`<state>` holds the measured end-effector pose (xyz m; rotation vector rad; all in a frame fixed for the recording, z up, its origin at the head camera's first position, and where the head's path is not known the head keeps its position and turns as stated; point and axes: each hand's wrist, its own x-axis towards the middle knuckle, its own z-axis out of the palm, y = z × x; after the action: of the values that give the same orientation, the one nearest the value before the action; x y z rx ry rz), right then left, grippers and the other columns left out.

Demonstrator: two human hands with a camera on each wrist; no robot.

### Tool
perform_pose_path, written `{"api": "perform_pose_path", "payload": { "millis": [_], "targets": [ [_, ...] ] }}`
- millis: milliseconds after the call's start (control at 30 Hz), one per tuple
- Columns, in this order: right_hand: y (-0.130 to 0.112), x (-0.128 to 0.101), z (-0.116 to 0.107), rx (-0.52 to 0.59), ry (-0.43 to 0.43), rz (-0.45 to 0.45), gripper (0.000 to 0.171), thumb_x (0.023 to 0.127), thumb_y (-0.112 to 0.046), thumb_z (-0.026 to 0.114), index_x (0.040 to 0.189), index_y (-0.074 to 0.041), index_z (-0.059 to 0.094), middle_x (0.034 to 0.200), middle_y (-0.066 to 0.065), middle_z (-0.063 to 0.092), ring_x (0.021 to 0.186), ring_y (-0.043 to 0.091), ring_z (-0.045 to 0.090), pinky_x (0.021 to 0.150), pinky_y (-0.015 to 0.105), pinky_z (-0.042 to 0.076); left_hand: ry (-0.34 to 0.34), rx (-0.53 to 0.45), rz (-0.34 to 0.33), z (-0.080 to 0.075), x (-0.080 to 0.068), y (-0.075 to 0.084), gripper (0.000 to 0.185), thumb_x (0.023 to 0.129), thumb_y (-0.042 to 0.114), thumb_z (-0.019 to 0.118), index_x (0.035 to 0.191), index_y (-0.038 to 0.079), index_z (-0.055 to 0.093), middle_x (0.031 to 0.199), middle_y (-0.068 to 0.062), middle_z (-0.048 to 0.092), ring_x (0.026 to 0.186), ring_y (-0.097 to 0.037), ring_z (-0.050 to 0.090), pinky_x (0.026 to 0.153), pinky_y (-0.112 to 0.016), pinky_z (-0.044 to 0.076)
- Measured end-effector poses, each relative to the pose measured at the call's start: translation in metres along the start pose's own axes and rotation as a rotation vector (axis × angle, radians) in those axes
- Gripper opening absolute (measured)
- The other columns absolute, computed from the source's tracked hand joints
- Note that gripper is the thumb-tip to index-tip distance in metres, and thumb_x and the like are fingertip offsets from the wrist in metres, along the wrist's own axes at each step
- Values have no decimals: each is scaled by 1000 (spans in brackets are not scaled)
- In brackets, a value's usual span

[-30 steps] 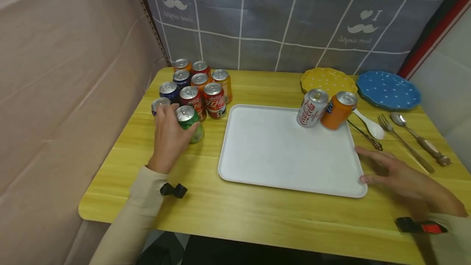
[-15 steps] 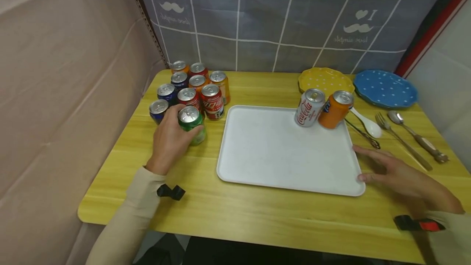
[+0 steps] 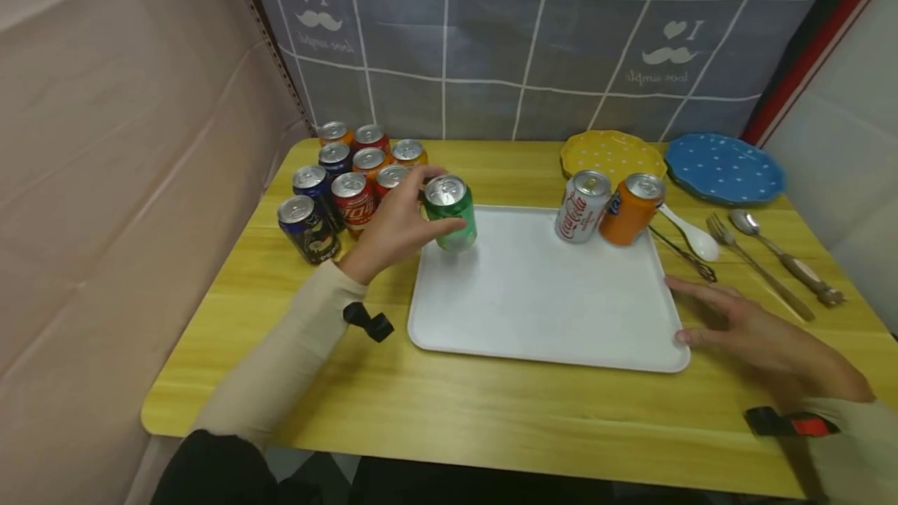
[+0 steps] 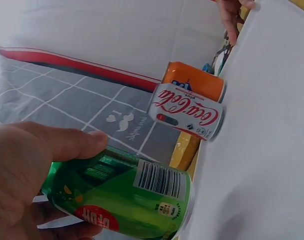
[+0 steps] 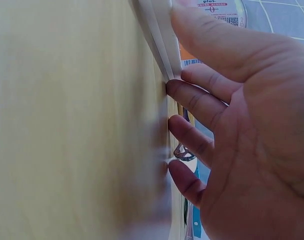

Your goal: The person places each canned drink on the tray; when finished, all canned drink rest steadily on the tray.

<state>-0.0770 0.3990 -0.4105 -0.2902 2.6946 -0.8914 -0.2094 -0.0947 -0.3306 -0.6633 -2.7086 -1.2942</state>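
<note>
A yellow wooden worktop (image 3: 491, 404) carries everything, backed by a grey checked cloth (image 3: 533, 37). On it lies a white tray (image 3: 547, 302), the biggest thing there. At the tray's far right corner stand a white cola can (image 3: 581, 206) and an orange can (image 3: 629, 210), touching each other. Beyond them sit a yellow dotted plate (image 3: 612, 153) and a blue dotted plate (image 3: 724, 168), side by side. Right of the tray lie a white spoon (image 3: 691, 237), a fork (image 3: 754, 265) and a metal spoon (image 3: 779, 256). At the far left corner of the worktop stands a cluster of cans (image 3: 344, 178), close together.

The left hand (image 3: 396, 228) grips a green can (image 3: 450, 213), fingers and thumb wrapped round its side; the can is upright over the tray's far left corner, and whether it touches the tray cannot be told. The right hand (image 3: 761, 326) lies flat with fingers straight and spread, holding nothing, its thumb tip touching the tray's right edge near the front corner, as the right wrist view confirms.
</note>
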Motion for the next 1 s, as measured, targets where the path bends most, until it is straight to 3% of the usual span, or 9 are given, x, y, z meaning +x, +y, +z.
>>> {"api": "perform_pose_path", "payload": {
  "millis": [167,333,667,1000],
  "targets": [
    [-2,1,-1,6,4,-2,87,96,-32,78,168,-25,29,167,34,25,146,67,21,101,83,28,-135,-28,47,28,30,7,77,87,27,88,149,13,46,145,-7,58,127,-22,60,109,-41,50],
    [-4,2,-3,15,7,-18,86,95,-31,79,167,-25,32,167,32,27,147,66,21,101,83,27,-193,-64,47,53,49,15,76,88,26,88,150,11,46,147,-7,57,132,-21,59,113,-38,48],
    [1,0,0,2,24,-43,86,93,-31,81,166,-24,35,166,33,29,145,66,26,101,84,28,-235,-77,29,85,79,21,77,89,25,87,152,15,45,149,-4,57,134,-19,58,115,-38,48],
    [0,-1,0,-3,4,-19,87,94,-31,79,167,-26,32,167,33,27,147,67,23,101,84,26,-256,-61,-15,94,91,21,79,89,22,87,154,18,42,153,-4,54,138,-20,56,117,-40,46]
  ]
}}
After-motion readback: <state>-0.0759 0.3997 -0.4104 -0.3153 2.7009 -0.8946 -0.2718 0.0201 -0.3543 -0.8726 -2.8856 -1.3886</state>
